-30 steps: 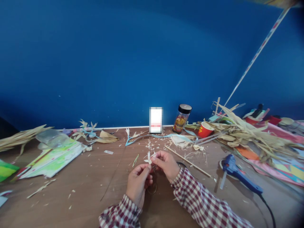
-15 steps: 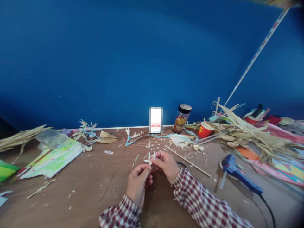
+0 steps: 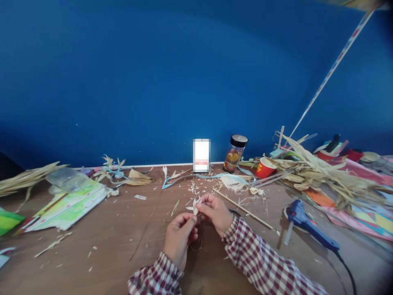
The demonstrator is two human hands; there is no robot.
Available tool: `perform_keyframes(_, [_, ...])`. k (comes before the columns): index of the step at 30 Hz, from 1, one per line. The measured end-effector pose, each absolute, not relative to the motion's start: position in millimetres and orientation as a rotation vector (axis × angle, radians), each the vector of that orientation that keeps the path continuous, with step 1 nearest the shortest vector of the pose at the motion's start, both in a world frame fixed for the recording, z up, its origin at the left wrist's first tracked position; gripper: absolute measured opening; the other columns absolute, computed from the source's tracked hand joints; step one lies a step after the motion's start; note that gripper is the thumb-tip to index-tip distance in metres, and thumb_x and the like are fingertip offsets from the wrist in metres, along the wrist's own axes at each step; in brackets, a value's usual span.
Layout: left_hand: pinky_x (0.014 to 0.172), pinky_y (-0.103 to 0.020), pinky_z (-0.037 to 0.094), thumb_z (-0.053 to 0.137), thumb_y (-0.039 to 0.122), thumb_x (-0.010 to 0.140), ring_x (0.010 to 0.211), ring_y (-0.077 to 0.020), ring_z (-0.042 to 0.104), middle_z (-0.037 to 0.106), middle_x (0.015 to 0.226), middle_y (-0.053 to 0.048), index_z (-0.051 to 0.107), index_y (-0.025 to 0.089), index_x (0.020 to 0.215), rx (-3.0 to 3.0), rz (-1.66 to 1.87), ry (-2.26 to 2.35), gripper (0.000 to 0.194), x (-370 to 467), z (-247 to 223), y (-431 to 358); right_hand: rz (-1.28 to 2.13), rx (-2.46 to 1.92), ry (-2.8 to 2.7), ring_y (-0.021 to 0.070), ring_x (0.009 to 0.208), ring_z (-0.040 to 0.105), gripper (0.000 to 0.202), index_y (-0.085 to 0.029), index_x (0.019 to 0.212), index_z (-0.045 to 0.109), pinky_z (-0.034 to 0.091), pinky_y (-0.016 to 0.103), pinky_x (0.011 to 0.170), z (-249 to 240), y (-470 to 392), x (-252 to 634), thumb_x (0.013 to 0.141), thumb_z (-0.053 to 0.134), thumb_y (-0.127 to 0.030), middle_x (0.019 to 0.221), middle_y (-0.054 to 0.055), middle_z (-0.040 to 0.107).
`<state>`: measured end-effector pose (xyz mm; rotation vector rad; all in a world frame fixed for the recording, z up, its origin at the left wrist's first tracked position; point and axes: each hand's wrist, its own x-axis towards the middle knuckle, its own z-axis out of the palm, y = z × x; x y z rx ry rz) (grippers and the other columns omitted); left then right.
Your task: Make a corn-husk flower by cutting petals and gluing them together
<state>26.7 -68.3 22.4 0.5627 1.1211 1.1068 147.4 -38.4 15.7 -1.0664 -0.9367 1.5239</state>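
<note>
The left hand (image 3: 181, 235) and right hand (image 3: 213, 213) both have their grip clamped on a small pale husk flower (image 3: 195, 207), its base hidden by fingertips. Beyond the grip, right of it, a clear jar with a black lid (image 3: 235, 153) holds yellow-and-red contents (what they are, I can't tell); farther right, a tilted red paper cup (image 3: 265, 167) bears yellow lettering, too small to read. A bright pixelated block obscures something straight beyond.
</note>
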Motion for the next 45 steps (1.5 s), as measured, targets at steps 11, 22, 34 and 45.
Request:
perform_keyframes(11, [0.037,-0.014,0.039,0.073,0.029,0.051,0.040,-0.0041,0.046,0.056,0.051,0.003,0.059,0.014,0.061,0.588,1.086,1.114,0.023,27.1,16.7,-67.0,1.450,-1.094,-1.018,0.0082,0.049,0.050,0.027,-0.017,0.074,0.052,0.037,0.019,0.045,15.3,-37.3,149.5,0.061,0.070,-0.034,0.059,-0.004,0.058])
perform_keyframes(22, [0.036,-0.015,0.040,0.073,0.031,0.051,0.039,-0.0045,0.047,0.057,0.054,0.002,0.060,0.013,0.066,0.586,1.071,1.131,0.027,27.6,18.6,-67.1,1.331,-1.125,-1.094,0.0065,0.045,0.046,0.027,-0.017,0.075,0.052,0.034,0.019,0.044,14.6,-39.2,148.9,0.063,0.068,-0.035,0.057,-0.005,0.056])
perform_keyframes(34, [0.037,-0.013,0.039,0.072,0.030,0.053,0.039,-0.0032,0.046,0.056,0.051,0.003,0.060,0.013,0.066,0.575,1.109,1.111,0.025,27.3,16.8,-67.9,1.354,-1.102,-1.064,0.0058,0.046,0.045,0.025,-0.017,0.078,0.051,0.032,0.018,0.045,14.8,-41.1,146.8,0.065,0.067,-0.032,0.061,-0.004,0.057])
perform_keyframes(45, [0.036,-0.011,0.037,0.073,0.025,0.054,0.038,-0.0018,0.044,0.057,0.051,0.002,0.062,0.012,0.065,0.457,1.105,1.054,0.020,23.7,17.3,-63.5,1.490,-1.076,-1.172,0.0089,0.060,0.050,0.020,-0.015,0.078,0.060,0.037,0.019,0.051,23.5,-39.3,152.1,0.069,0.062,-0.032,0.070,0.000,0.059])
